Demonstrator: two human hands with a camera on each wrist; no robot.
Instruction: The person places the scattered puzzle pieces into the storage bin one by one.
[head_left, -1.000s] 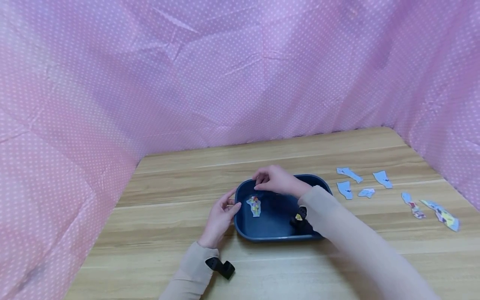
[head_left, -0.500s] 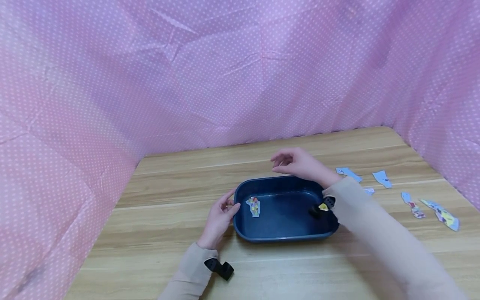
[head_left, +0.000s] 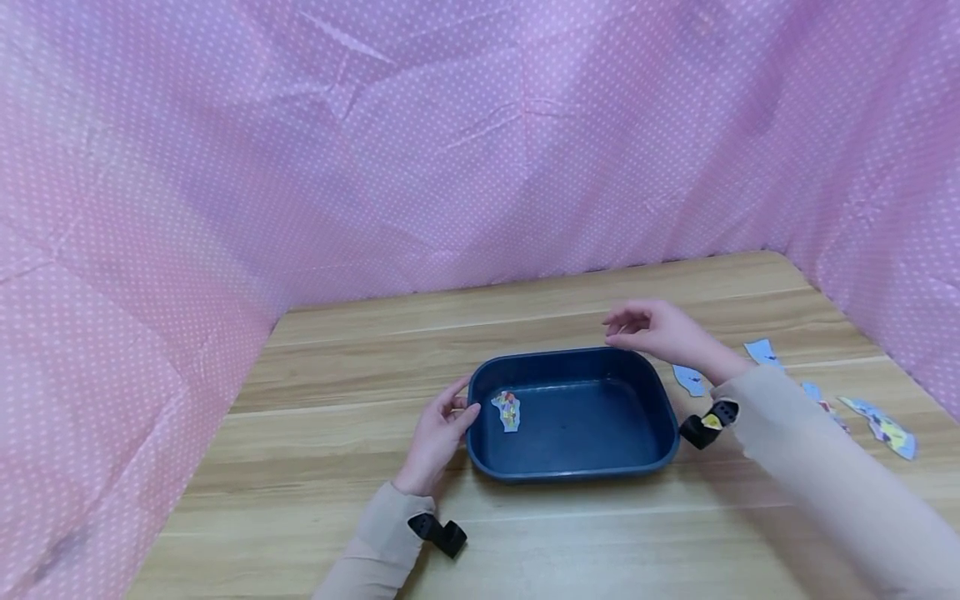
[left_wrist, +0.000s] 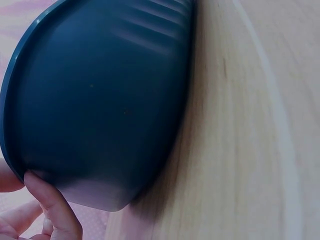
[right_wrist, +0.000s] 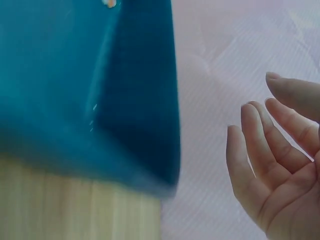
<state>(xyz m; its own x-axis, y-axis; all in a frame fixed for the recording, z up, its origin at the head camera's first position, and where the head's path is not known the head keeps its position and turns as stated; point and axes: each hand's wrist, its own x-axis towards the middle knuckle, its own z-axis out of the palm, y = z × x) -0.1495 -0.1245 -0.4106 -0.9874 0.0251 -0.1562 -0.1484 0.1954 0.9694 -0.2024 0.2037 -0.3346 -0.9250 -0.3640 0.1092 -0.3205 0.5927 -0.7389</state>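
Note:
A dark blue plastic tray point(head_left: 577, 433) stands on the wooden table. My left hand point(head_left: 438, 437) grips its left end, with the thumb on the rim and the other fingers behind the wall, as the left wrist view also shows. Inside the tray, near that end, lies one printed paper puzzle piece point(head_left: 508, 412). Over the tray's far right corner is my right hand point(head_left: 663, 333), holding nothing. Its fingers are loosely bent and the thumb stands apart from them in the right wrist view.
Right of the tray lie several cut-out pieces: a light blue piece point(head_left: 687, 380), another blue piece point(head_left: 763, 354), and a longer blue and yellow piece point(head_left: 881, 427). My right arm partly covers some. A pink dotted cloth point(head_left: 420, 167) hangs behind the table point(head_left: 337, 383) and along its sides.
My right hand has moved from above the tray's left part to its far right corner, uncovering the inside. The left hand and the piece in the tray have stayed in place.

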